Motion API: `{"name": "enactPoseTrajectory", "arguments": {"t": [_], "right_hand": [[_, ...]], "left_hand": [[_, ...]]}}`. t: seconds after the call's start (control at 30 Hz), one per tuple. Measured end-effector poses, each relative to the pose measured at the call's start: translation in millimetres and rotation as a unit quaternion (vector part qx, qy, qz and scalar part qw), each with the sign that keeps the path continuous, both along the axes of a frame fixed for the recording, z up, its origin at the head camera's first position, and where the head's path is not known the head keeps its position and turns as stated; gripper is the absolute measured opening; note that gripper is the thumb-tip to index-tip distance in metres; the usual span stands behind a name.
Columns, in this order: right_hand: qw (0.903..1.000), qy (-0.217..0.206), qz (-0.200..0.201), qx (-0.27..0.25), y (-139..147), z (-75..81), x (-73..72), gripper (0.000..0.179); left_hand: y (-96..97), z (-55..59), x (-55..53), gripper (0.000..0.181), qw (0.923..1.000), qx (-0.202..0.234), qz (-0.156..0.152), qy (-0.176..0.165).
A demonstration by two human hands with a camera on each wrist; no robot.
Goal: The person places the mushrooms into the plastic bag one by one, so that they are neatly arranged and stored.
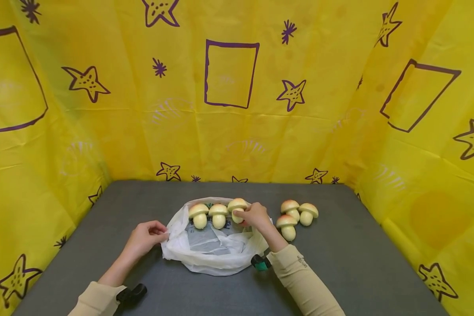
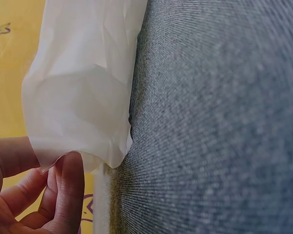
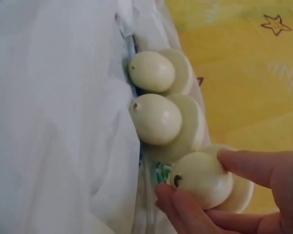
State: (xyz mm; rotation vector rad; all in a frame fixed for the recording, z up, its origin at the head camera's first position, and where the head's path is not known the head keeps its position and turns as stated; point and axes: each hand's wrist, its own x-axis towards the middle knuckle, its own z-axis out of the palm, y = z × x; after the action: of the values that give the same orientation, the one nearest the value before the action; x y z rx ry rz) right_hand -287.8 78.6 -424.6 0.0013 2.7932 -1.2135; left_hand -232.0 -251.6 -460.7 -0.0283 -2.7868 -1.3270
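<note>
Sleeves (image 1: 308,281) frontmost; left hand (image 1: 143,237) pinching edge of white bag (image 1: 217,264); right hand (image 1: 256,216) gripping mushroom (image 1: 237,203); two mushrooms (image 1: 218,215) alongside in bag, three mushrooms (image 1: 288,231) on table (image 1: 339,263).

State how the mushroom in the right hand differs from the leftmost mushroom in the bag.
The held mushroom is pinched by the right hand; the leftmost mushroom lies unheld. In the right wrist view, the held mushroom's stem end shows a dark curved mark; the leftmost mushroom's shows only a small dot. Both have a rounded cap and a pale stem.
</note>
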Motion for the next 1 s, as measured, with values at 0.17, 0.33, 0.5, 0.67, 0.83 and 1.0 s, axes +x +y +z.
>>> {"name": "enactPoseTrajectory", "arguments": {"t": [0.17, 0.33, 0.5, 0.67, 0.83, 1.0], "right_hand": [[0.9998, 0.004, 0.004, 0.019, 0.5, -2.5, 0.2, 0.041], [0.9997, 0.006, 0.008, 0.021, -0.7, -4.7, -0.8, 0.04], [0.9992, 0.001, 0.017, 0.035, -0.2, -6.2, -1.2, 0.039], [0.9993, -0.009, 0.015, 0.032, 1.5, -4.8, -1.6, 0.037], [0.9963, -0.001, 0.03, 0.08, 3.1, -1.5, -1.1, 0.031], [0.9908, 0.014, 0.055, 0.123, 6.1, 0.0, -1.0, 0.026]], "left_hand": [[-1.5, -0.6, 0.5, 0.017, 1.0, 0.0, -0.002, 0.002], [0.0, 0.4, -0.6, 0.015, 1.0, -0.003, -0.004, 0.006], [1.7, 2.2, -0.8, 0.014, 1.0, -0.003, -0.004, 0.004], [2.2, 5.2, 0.6, 0.015, 0.9999, 0.003, -0.006, 0.008], [0.8, 6.2, 1.8, 0.016, 1.0, 0.001, -0.008, 0.004], [-1.1, 4.1, 2.0, 0.015, 0.9999, -0.002, -0.012, -0.002]]}}
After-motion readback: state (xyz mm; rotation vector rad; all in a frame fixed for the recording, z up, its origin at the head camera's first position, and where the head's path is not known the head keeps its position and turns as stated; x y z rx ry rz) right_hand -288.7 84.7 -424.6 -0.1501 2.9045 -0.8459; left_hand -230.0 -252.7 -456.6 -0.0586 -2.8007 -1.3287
